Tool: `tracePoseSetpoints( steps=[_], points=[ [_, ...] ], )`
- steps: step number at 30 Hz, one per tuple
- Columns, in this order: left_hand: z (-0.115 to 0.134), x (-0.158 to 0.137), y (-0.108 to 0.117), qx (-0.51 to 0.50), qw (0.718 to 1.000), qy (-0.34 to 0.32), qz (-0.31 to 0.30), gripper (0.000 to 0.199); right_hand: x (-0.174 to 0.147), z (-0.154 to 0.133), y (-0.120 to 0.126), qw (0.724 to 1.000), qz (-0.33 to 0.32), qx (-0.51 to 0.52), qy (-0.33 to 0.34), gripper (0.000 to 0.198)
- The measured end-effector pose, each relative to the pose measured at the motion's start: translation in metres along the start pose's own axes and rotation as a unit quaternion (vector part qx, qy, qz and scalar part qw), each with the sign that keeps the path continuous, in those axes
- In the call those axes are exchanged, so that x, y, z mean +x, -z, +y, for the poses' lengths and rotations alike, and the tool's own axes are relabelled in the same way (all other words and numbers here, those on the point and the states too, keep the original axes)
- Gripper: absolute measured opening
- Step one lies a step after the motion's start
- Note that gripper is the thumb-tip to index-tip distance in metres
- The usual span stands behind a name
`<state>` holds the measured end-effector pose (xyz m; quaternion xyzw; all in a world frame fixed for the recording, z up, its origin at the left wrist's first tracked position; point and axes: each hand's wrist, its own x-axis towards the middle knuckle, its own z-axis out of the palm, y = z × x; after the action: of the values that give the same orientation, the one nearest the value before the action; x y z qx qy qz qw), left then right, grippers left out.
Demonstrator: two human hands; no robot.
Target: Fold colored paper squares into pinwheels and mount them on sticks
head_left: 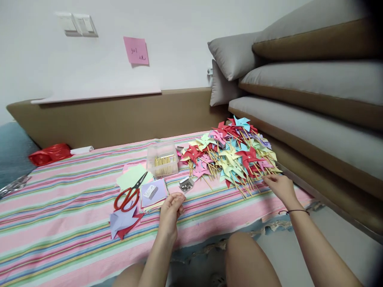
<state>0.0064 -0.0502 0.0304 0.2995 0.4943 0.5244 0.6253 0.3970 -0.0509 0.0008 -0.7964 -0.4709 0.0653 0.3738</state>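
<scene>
My left hand (172, 211) hovers over the striped cloth with curled fingers, thumb and index pinched together; anything between them is too small to make out. Just beyond it lies a small open box of metal pins (187, 185). At the right edge of a heap of paper pinwheels (231, 159), my right hand (280, 188) has its fingertips closed at the stick of a pinwheel. Left of my left hand are purple paper squares (160, 190) with a small labelled box (150, 192) on top. Red-handled scissors (130, 195) rest beside them, partly over cut purple paper (121, 220).
A clear plastic box (163, 169) of wooden sticks stands behind the paper. The striped cloth (60, 223) covers the surface. Stacked grey cushions (305, 91) rise at the right. A red plastic bag (50, 154) lies far left. My knees are below the front edge.
</scene>
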Motion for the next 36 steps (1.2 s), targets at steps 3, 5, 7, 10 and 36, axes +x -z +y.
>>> tracePoseSetpoints(
  steps=[3,5,7,10,36],
  points=[
    [0.000,0.000,-0.003,-0.001,1.000,0.005,-0.001,0.041,0.008,-0.002,-0.006,1.000,-0.010,-0.022,0.011,0.032],
    [0.000,0.000,-0.004,0.000,1.000,0.009,-0.001,0.040,0.013,-0.005,-0.008,0.999,-0.012,-0.033,0.015,0.032],
    [0.001,-0.001,-0.004,0.002,1.000,0.013,0.002,0.039,0.015,-0.008,-0.006,0.999,-0.011,-0.042,0.017,0.033],
    [0.001,0.000,-0.003,0.003,1.000,0.016,0.007,0.038,0.008,-0.009,-0.001,0.999,0.002,-0.050,0.013,0.036],
    [0.003,0.004,0.004,-0.017,0.999,0.027,0.014,0.031,0.124,-0.127,-0.037,0.998,0.020,0.031,0.050,0.022]
  ],
)
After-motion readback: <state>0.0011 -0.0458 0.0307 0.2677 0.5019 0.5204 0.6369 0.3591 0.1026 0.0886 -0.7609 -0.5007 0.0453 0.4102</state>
